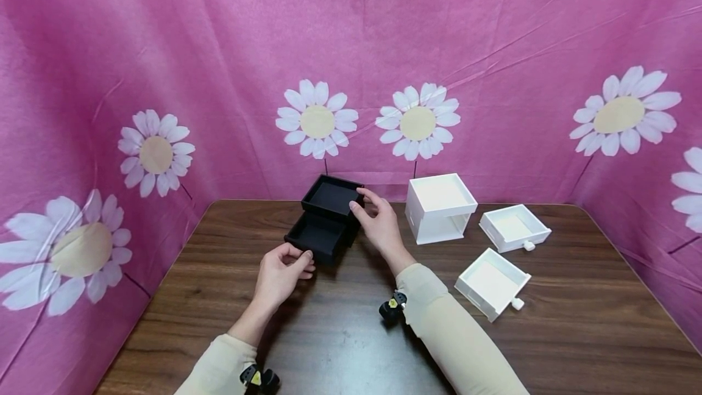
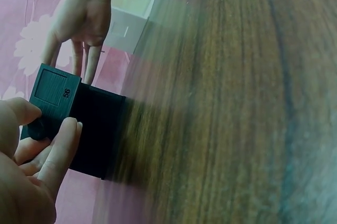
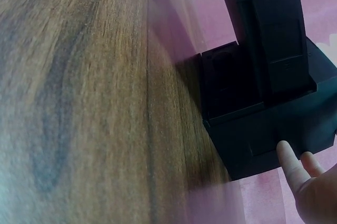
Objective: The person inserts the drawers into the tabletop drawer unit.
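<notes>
A small black box [image 1: 331,195] with a shallow recess in its top stands at the back of the table. From its front a black drawer [image 1: 317,235] is pulled out; its front panel [image 2: 50,89] bears the number 56. My left hand [image 1: 281,274] pinches the knob [image 2: 37,129] on that panel between thumb and fingers. Nearly straight fingers of my right hand [image 1: 379,227] touch the right side of the box. The right wrist view shows a fingertip against the side wall [image 3: 253,139], beside the drawer opening.
Right of the black box stands a white box frame [image 1: 436,215] with an opening in its front. Two white drawers with knobs lie further right, one farther back [image 1: 514,228] and one nearer [image 1: 493,283]. A pink flowered cloth [image 1: 351,29] hangs behind the wooden table [image 1: 351,346].
</notes>
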Demonstrator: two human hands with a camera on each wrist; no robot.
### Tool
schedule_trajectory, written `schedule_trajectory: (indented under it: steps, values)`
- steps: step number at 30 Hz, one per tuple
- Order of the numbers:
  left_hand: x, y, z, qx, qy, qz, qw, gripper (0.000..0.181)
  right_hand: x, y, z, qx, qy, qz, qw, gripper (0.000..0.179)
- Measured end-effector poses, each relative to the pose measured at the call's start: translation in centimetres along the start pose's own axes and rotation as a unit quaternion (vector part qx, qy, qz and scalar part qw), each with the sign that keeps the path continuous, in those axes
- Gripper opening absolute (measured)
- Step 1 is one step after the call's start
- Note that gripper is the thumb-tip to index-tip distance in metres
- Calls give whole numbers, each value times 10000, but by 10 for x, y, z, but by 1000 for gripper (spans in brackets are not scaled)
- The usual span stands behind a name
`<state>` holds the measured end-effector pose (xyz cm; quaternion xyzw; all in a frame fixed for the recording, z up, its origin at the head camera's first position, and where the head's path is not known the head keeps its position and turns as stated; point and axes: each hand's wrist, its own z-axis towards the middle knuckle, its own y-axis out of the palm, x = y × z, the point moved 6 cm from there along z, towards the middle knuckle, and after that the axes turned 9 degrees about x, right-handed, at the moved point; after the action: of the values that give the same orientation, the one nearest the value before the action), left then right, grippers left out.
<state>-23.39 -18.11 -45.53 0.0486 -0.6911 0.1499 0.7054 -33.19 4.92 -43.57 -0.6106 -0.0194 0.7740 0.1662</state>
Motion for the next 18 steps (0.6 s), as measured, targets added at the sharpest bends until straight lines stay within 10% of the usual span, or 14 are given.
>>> schedule_trajectory:
  steps: [18]
  values:
    - [-2, 5, 5, -60, 23, 40, 10000, 13, 2, 1, 1, -53, 46, 47, 10000, 47]
